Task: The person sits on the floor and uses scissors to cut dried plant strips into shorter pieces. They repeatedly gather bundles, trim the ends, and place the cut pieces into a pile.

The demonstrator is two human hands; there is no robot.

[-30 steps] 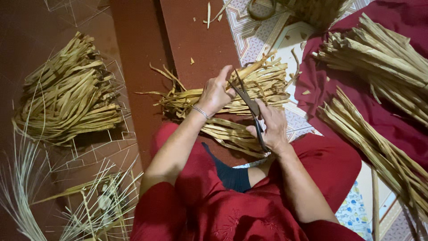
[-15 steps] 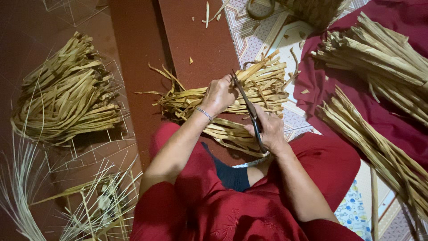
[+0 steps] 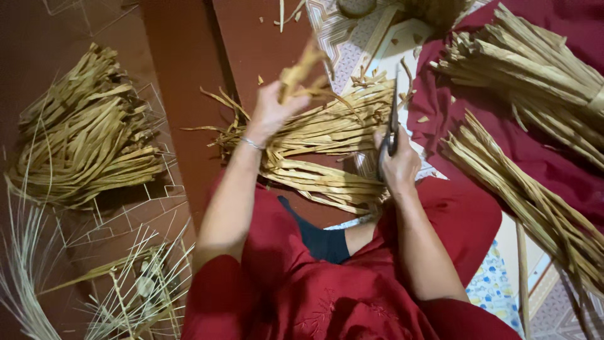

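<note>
My left hand is raised above a bundle of dried straw-coloured leaf strips that lies across my lap, and it grips a few strips lifted out of the bundle. My right hand rests at the right side of the bundle and holds a pair of dark metal scissors pointing away from me, blades close together. I wear a red garment.
A pile of the same strips lies at the left on a wire rack. Two long bundles lie at the right on red cloth. Thin pale stalks fan out at the lower left.
My left hand has lifted a few strips up out of the bundle. My right hand has pulled the scissors to the right, clear of the strips.
</note>
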